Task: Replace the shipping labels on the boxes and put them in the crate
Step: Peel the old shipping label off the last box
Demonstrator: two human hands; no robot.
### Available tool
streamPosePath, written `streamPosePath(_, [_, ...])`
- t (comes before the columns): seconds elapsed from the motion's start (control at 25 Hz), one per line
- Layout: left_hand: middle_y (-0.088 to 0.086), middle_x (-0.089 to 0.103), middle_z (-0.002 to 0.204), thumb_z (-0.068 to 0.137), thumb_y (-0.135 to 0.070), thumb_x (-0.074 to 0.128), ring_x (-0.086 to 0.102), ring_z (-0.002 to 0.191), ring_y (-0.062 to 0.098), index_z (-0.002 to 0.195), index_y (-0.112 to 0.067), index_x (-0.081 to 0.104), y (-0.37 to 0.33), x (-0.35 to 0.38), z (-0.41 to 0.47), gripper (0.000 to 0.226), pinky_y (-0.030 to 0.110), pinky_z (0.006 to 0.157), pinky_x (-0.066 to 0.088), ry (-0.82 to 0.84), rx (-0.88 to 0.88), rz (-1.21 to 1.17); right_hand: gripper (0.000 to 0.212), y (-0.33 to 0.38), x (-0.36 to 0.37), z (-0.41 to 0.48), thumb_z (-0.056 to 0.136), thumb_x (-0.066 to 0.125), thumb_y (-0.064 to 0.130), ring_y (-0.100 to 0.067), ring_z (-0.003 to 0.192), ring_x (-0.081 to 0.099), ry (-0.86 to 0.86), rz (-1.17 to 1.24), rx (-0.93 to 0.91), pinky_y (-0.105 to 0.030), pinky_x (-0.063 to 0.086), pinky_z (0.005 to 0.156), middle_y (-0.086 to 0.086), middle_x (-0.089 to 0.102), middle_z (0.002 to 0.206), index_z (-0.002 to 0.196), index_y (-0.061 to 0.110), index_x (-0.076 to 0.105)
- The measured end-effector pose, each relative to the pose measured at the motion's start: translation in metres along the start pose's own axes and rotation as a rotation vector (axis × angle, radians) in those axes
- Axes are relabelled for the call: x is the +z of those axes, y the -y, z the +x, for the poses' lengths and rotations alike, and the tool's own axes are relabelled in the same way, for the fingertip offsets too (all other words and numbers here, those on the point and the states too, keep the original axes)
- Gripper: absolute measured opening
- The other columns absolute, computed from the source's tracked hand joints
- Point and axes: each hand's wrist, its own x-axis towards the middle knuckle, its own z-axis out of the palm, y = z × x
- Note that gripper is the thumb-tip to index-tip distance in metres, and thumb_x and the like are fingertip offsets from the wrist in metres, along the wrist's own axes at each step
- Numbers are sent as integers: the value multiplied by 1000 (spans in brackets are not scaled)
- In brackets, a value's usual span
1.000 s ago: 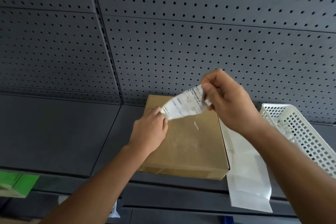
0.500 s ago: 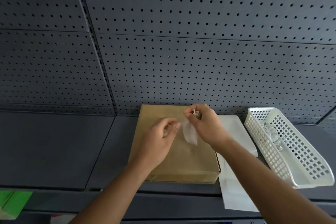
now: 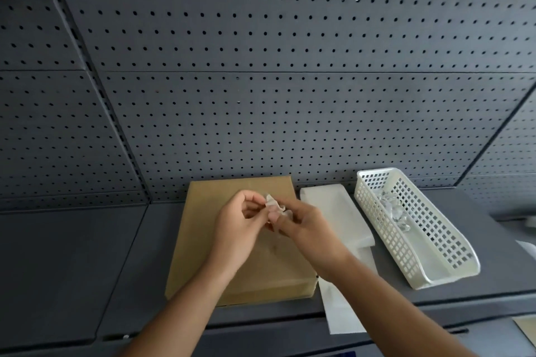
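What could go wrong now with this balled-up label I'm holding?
The crumpled label, pinched between left hand and right hand, might stick to your fingers or drop onto the box. The white sheet hangs over the edge of the shelf by your right forearm; a brush could knock it off.

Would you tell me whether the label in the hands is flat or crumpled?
Crumpled: the label is a wrinkled wad between left hand and right hand.

wall: dark grey pegboard [image 3: 290,110] | furniture: grey metal shelf [image 3: 72,269] | light: dim, even
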Motion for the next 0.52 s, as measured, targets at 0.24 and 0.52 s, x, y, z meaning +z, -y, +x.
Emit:
streamPosePath(0.24, [-17,74,98,95,-30,66,65,92,-2,99,-30,76,-7,16,8,11,18,82,48,270,43,162,21,-7,-44,-14,99,58,19,-23,90,71,-121,7,51,-38,58,78,-11,74,99,117,25,68])
streamPosePath(0.52, [-24,66,106,99,-31,59,60,102,-5,110,-34,69,1,36,22,15,20,88,49,351,241,421,12,-11,-131,-21,102,50,15,-24,77,73,-398,-237,82,-44,61,73,-11,70,96,108,13,59])
